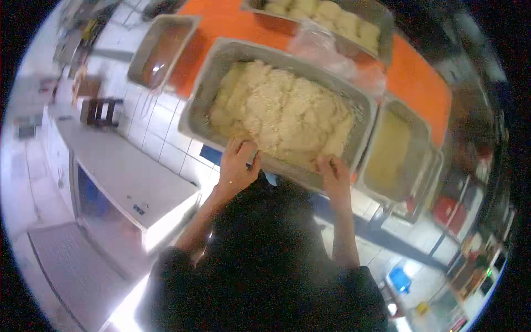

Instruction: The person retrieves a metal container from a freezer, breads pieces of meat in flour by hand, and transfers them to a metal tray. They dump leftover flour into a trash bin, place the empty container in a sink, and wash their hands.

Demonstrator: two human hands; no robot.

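Note:
A deep metal pan (194, 119) holds a mass of pale, crumb-coated food (287, 110), its kind not clear. Over the pan's near rim, left of centre, is my left hand (239, 169), its fingers curled down against the near edge of the food and the thumb bent in. My right hand (335, 176) reaches over the same rim farther right, with fingertips drawn together at the food's near right corner. Whatever lies between the fingers of either hand is hidden. Both hands are slightly blurred.
An orange surface (238, 25) lies under the pans. Another pan (387, 47) with rows of pale pieces stands behind, near crumpled clear plastic (321, 47). A pan of yellowish contents (390, 149) sits right, a smaller container (163, 50) left. A white counter (127, 171) is at left.

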